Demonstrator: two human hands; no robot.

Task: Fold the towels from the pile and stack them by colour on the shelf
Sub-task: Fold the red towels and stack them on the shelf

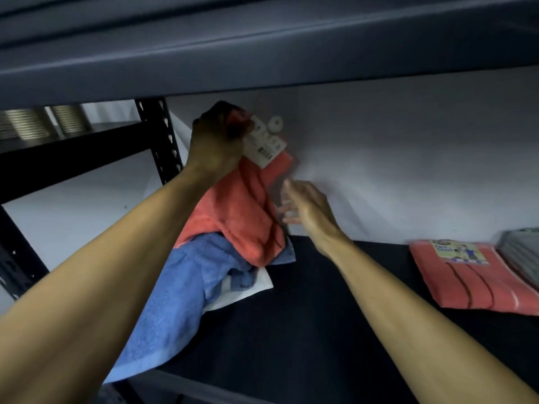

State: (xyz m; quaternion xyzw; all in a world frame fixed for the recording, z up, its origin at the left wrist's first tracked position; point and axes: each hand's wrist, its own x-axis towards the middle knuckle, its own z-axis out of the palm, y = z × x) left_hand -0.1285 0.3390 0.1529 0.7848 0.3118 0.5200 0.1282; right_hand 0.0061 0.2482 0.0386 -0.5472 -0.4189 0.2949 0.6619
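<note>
Coral towel (236, 211) hangs mid-frame under the upper shelf (262, 62), corner gripped by left hand (217, 141); right hand (306, 208), fingers spread, just beside its edge, holding nothing.

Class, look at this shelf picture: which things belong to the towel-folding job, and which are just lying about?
Part of the job:
left hand gripping the coral towel
right hand, open
blue towel
folded coral towel
shelf

Just lying about:
metal rings on the neighbouring rack
white sheet under the pile
</note>
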